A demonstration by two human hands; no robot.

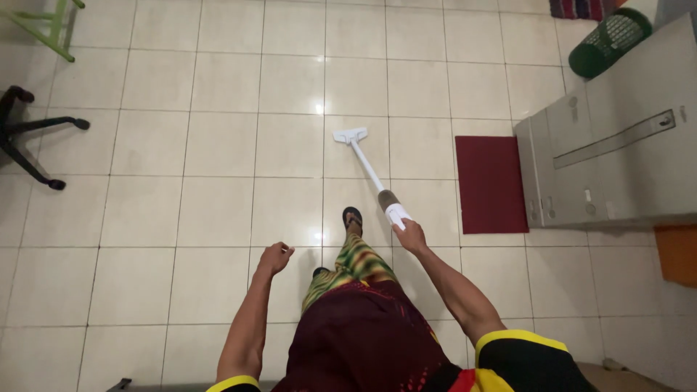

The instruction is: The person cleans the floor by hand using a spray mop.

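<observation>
Vacuum [377,181] is a white stick type, running at a slant over the pale tiled floor [181,145]. Its flat head [351,135] sits on the tiles up ahead, and the tube runs back to a darker section and a white handle end down near the person.

Head view, looking straight down: the right hand [411,236] is wrapped around that handle end, fingers closed on it, arm stretched forward. The left hand [275,258] is off to the other side, well apart from the vacuum, fingers curled loosely into a half fist with nothing in them. It just hangs in the air over the floor.

Between the two arms there's a leg in a striped green and yellow cloth, with a foot in a dark sandal [352,215] planted just beside the tube.

Stuff around: a dark red mat [491,183] lies flat right of the vacuum, right up against a grey cabinet [617,160]. A green basket [608,42] sits tipped at the top right. Black chair base [29,138] at the left edge, and green stool legs [51,25] in the top left corner.
</observation>
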